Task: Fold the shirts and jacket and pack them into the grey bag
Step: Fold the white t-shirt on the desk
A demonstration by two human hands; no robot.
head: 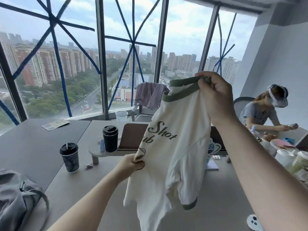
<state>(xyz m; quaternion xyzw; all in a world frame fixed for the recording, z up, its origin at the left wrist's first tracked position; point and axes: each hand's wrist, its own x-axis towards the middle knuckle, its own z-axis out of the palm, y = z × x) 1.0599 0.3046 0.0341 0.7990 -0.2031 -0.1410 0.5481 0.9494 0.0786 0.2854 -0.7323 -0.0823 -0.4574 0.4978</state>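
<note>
1. Head view: the person holds a cream T-shirt (175, 147) with olive-green trim up in the air above the grey bench (80, 185), clear of its surface.
2. The right hand (215, 95) is raised high, its grip closed on the green collar band, which is bunched between thumb and fingers.
3. The left hand (131, 164) is lower and further left, its grip pinched shut on the shirt's side edge, right beside a small printed cup motif.
4. The shirt hangs twisted between the two hands; dark green script reading "Shot" shows on the front, and one green-cuffed sleeve dangles at the lower right.
5. The grey bag (18, 202) lies on the bench at the lower left corner, well apart from the shirt, with a strap looping over its near side.
6. Two dark lidded cups stand on the bench left of the shirt: a takeaway cup (69, 158) with a straw nearer, and a black tumbler (110, 138) on a small raised stand behind it.
7. A mauve garment (150, 95) is draped over the back of a chair by the window, behind the shirt.
8. At the far right another person (261, 112) wearing a headset sits at the bench, hands busy with small items.
</note>
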